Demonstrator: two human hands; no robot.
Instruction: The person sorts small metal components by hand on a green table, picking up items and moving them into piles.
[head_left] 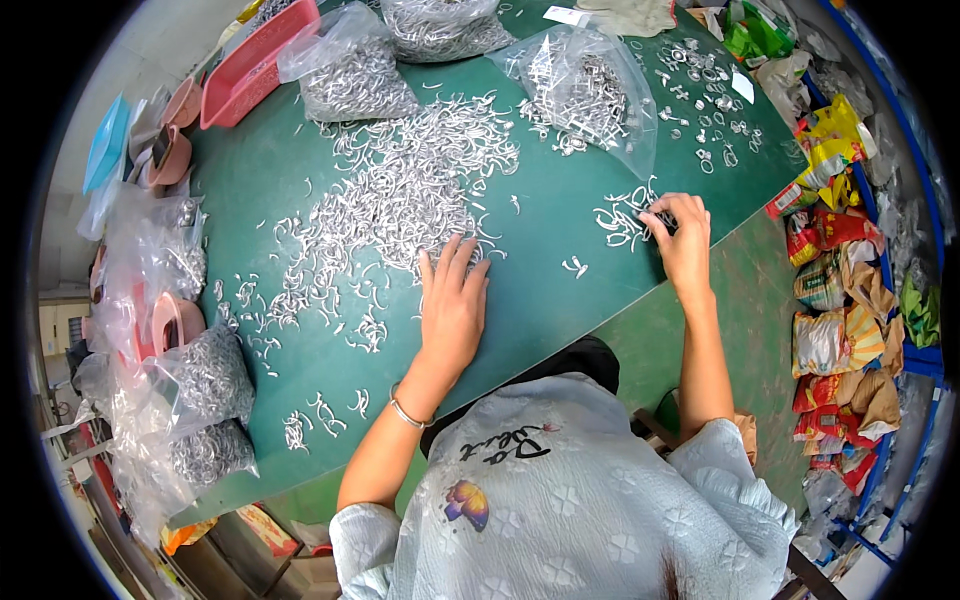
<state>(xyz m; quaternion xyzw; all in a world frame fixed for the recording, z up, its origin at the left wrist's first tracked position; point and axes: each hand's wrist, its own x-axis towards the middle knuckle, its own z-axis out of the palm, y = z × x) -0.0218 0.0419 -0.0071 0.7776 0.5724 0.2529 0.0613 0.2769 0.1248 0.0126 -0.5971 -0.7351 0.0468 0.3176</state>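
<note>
On the green table (560, 240), the left hand (452, 300) lies flat, fingers spread, at the edge of the big heap of curved metal clips (400, 200). Right hand (682, 235) pinches one clip beside a small pile (622, 218). Clear bags of clips (585, 90) lie beyond; colourful packets (830, 300) are stacked at the right.

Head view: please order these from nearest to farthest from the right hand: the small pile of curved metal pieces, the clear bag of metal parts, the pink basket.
From the right hand:
1. Small pile of curved metal pieces, just left of the fingers, touching them.
2. Clear bag of metal parts, beyond the hand, toward the table's far edge.
3. Pink basket, at the far left corner.
</note>
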